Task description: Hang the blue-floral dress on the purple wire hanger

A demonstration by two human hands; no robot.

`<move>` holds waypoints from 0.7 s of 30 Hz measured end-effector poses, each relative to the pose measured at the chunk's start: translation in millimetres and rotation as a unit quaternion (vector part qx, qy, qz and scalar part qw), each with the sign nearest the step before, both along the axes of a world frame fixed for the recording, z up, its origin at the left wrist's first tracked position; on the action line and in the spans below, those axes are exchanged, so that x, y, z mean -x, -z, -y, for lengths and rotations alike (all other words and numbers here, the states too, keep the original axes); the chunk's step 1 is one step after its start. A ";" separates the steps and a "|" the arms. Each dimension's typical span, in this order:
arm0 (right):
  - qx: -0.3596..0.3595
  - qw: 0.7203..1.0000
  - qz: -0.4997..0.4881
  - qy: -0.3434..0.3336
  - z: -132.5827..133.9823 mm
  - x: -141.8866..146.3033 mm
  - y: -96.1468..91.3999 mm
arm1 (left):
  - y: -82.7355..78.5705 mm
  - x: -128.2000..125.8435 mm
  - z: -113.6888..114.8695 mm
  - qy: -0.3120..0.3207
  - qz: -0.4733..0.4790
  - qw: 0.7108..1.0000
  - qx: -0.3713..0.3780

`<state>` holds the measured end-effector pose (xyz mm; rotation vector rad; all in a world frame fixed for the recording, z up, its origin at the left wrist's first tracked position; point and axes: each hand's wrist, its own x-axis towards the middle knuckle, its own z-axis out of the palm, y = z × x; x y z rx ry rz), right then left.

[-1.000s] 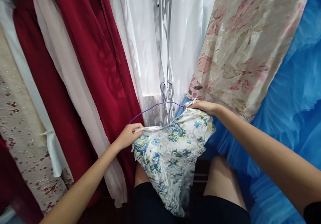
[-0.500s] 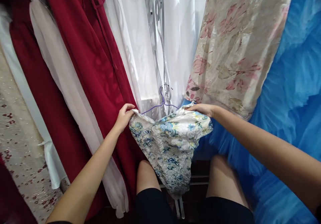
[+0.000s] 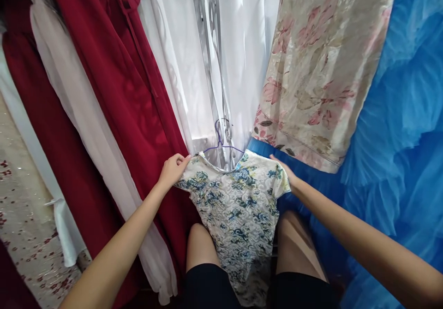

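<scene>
A short-sleeved white dress (image 3: pixel 238 207) with blue and yellow flower print hangs in front of me on a thin purple hanger (image 3: pixel 220 140). Its neckline faces up and its lower part falls between my knees. My left hand (image 3: pixel 174 169) pinches the left shoulder by the sleeve, thumb against fingers. At the opposite sleeve, my right hand (image 3: pixel 288 170) grips the fabric from behind and outside; most of its fingers are hidden by the cloth. The hanger's hook sits among silvery hangers and strips (image 3: pixel 218 69).
Dark red dresses (image 3: pixel 121 92) and a pale sheer garment (image 3: pixel 83 83) hang at left. White cloth (image 3: pixel 238 46) hangs behind. To the right are a beige dress with pink flowers (image 3: pixel 311 78) and ruffled blue tulle (image 3: pixel 398 138). My knees (image 3: pixel 202 246) flank the floral dress.
The floral dress has straightened: its shoulders now lie spread on the hanger and its body hangs longer. My right hand has shifted from the neckline edge outward and down to the sleeve.
</scene>
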<state>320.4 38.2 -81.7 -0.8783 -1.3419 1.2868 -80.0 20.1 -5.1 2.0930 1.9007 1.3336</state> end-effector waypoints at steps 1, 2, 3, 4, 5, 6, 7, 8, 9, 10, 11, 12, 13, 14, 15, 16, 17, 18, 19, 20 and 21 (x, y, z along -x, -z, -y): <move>0.002 1.000 -0.023 0.009 1.9 -4.1 1.6 | 3.0 3.5 4.1 0.012 -0.002 1.000 -0.004; 0.000 0.999 -0.043 0.022 5.3 -8.0 2.5 | 5.6 5.1 8.8 0.026 -0.003 1.000 -0.016; -0.009 0.998 -0.057 0.038 9.7 -11.2 2.6 | 7.7 4.5 14.1 0.040 -0.004 0.999 -0.034; -0.026 0.996 -0.066 0.058 14.7 -13.4 1.3 | 8.9 1.8 19.5 0.051 -0.007 0.997 -0.055; -0.045 0.993 -0.071 0.079 19.4 -14.6 -1.8 | 9.2 -2.7 24.7 0.052 -0.011 0.996 -0.078; -0.060 0.991 -0.073 0.097 23.0 -14.6 -6.9 | 8.5 -8.4 29.4 0.044 -0.019 0.994 -0.100; -0.067 0.988 -0.081 0.109 24.9 -13.5 -14.2 | 6.8 -14.9 33.3 0.030 -0.030 0.992 -0.121; -0.065 0.986 -0.094 0.120 25.2 -11.3 -23.3 | 4.3 -21.4 36.1 0.014 -0.043 0.989 -0.138; -0.059 0.984 -0.109 0.129 24.1 -8.0 -33.9 | 1.3 -27.3 37.7 0.000 -0.057 0.987 -0.152; -0.052 0.982 -0.122 0.134 22.6 -3.7 -45.2 | -1.8 -32.0 37.9 -0.008 -0.070 0.984 -0.163; -0.049 0.981 -0.130 0.135 22.2 1.5 -56.5 | -4.6 -35.0 36.9 -0.010 -0.082 0.982 -0.171; -0.053 0.981 -0.132 0.133 24.2 7.7 -67.0 | -6.5 -36.0 34.6 -0.008 -0.088 0.980 -0.177; -0.067 0.981 -0.128 0.129 30.0 14.4 -76.1 | -7.2 -35.0 31.4 -0.004 -0.090 0.980 -0.179; -0.093 0.982 -0.113 0.120 40.5 21.4 -83.5 | -6.1 -32.4 27.5 0.001 -0.086 0.980 -0.181; -0.129 0.983 -0.082 0.098 55.9 28.4 -89.0 | -3.2 -28.7 23.2 0.007 -0.077 0.980 -0.185; -0.176 0.981 -0.038 0.067 75.5 34.9 -92.7 | 1.5 -24.7 19.1 0.014 -0.058 0.980 -0.191; -0.233 0.972 0.032 0.010 97.8 40.6 -94.8 | 7.7 -21.5 15.3 0.024 -0.022 0.979 -0.199; -0.287 0.948 0.115 -0.072 120.4 45.3 -95.7 | 15.0 -19.8 12.1 0.036 0.027 0.977 -0.209; -0.328 0.911 0.185 -0.169 141.0 48.9 -95.3 | 22.6 -20.3 9.7 0.049 0.082 0.971 -0.217; -0.356 0.870 0.227 -0.256 157.2 51.3 -93.7 | 29.9 -23.3 8.1 0.063 0.132 0.964 -0.221; -0.376 0.840 0.251 -0.300 167.3 52.5 -91.0 | 36.4 -28.7 7.3 0.078 0.172 0.958 -0.218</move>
